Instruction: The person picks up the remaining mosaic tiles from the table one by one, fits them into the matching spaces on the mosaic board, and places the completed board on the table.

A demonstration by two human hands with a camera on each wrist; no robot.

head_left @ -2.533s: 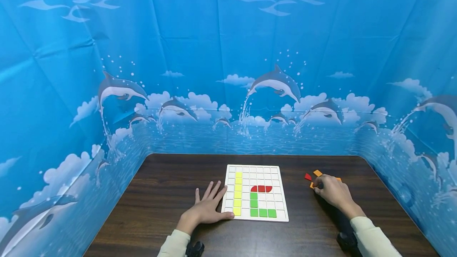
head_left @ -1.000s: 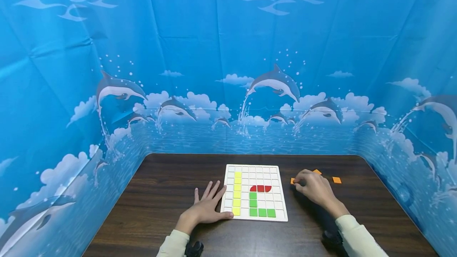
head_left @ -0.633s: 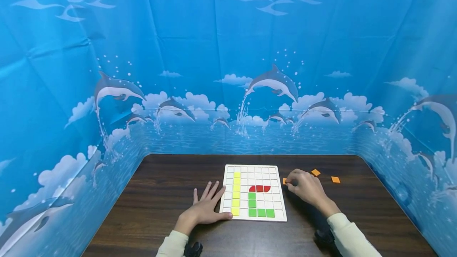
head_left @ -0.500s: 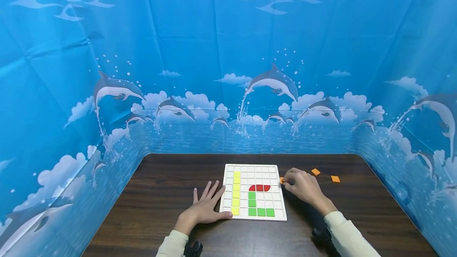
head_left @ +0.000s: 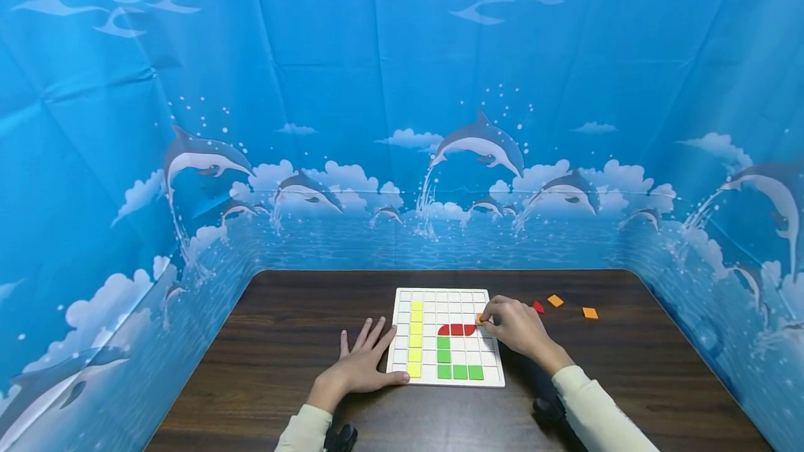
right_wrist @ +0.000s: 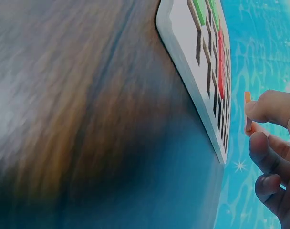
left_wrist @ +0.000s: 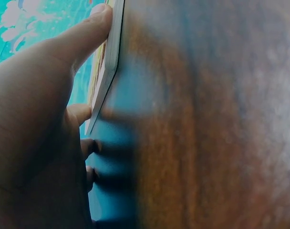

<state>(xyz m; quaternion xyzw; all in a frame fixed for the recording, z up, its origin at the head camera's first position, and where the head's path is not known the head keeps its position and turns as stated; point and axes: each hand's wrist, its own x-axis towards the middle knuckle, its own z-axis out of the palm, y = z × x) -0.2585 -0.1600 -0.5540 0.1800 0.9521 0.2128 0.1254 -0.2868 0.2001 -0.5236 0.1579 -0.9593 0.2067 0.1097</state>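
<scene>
A white grid board (head_left: pixel 433 307) lies on the dark wooden table, with a column of yellow square tiles (head_left: pixel 416 330), a green L of square tiles (head_left: pixel 444 357) and a short red row (head_left: pixel 456 330) set in its cells. My left hand (head_left: pixel 360 368) rests spread at the board's left side, thumb over the lower left corner. Between thumb and fingertip my right hand (head_left: pixel 518 325) pinches an orange tile (right_wrist: pixel 248 109), held over the right part of the board. In the right wrist view the tile is seen edge-on, raised above the board's surface.
Right of the board, a red piece (head_left: pixel 538 307) and an orange tile (head_left: pixel 555 301) lie close together, and another orange tile (head_left: pixel 590 313) sits farther right. A blue dolphin-print curtain (head_left: pixel 339 89) surrounds the wooden table (head_left: pixel 301 312) at the back and sides.
My right hand has moved left from the loose pieces to above the board, bringing an orange tile along. The red piece behind it shows again. My left hand has stayed put.
</scene>
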